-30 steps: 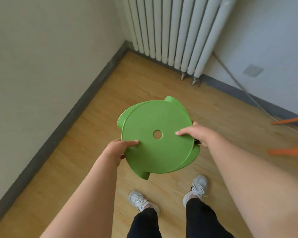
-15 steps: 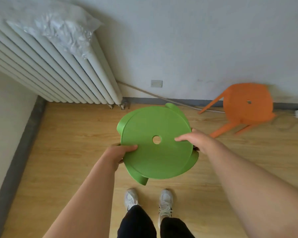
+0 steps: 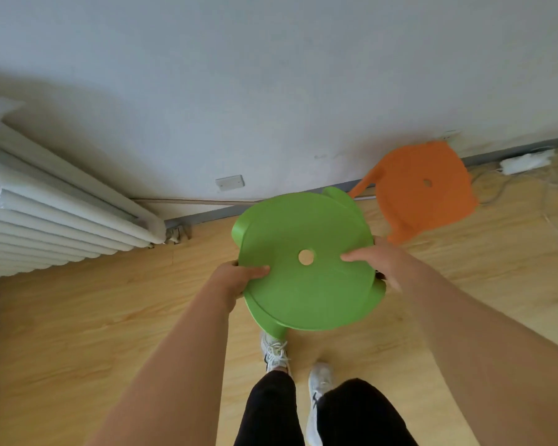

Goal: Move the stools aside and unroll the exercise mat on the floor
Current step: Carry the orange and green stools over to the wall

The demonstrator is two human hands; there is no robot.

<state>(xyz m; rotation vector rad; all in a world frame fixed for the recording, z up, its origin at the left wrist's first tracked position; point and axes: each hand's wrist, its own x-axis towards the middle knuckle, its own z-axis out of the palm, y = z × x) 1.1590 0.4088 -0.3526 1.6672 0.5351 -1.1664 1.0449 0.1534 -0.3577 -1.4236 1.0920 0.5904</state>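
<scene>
Aloft, green stool (image 3: 306, 291); left hand (image 3: 236, 280), right hand (image 3: 379, 262), fingers tight round its seat.

A smooth, matt green plastic stool (image 3: 303, 297) above a light wood-grain floor (image 3: 78, 317); beyond it, a smooth orange plastic stool (image 3: 426, 204) and a white ribbed metal radiator (image 3: 45, 226).

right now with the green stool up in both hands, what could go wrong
1. The green stool, gripped at its seat rim by the left hand and right hand, hides the floor ahead; its legs might clip the orange stool by the wall.
2. Loose cables near the power strip trail across the floor; a foot could catch.
</scene>
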